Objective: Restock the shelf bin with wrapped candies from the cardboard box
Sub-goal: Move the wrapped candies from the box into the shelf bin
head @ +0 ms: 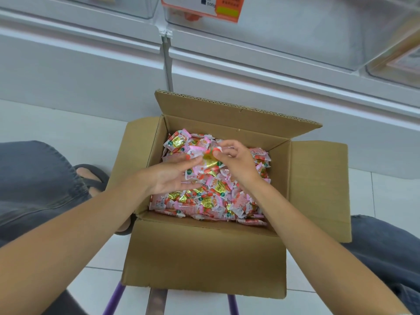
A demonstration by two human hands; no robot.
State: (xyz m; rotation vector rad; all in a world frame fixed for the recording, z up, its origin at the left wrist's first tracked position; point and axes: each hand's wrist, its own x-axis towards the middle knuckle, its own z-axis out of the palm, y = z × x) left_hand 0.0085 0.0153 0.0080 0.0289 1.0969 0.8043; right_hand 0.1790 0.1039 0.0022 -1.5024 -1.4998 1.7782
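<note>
One cardboard box [204, 258] sits on a purple frame [113, 301] over the tiled floor [56, 123]. All four flaps are open: the near one hangs down, the left and right ones spread outward, and the far one stands upright, which leaves the top opening clear.

The wrapped candies [211, 201] fill the box nearly to the rim, too many to count.

Two hands work above the pile:
- Left hand [172, 176]: fingers nearly straight and relaxed, resting against the candies.
- Right hand [236, 160]: fingers curled, pinching a few wrappers at the top of the pile.

Beyond the far flap is the white shelf base. Three clear shelf bins [295, 30] overhang it, each only partly in view. One orange price label [204, 7] hangs on the middle bin.
</note>
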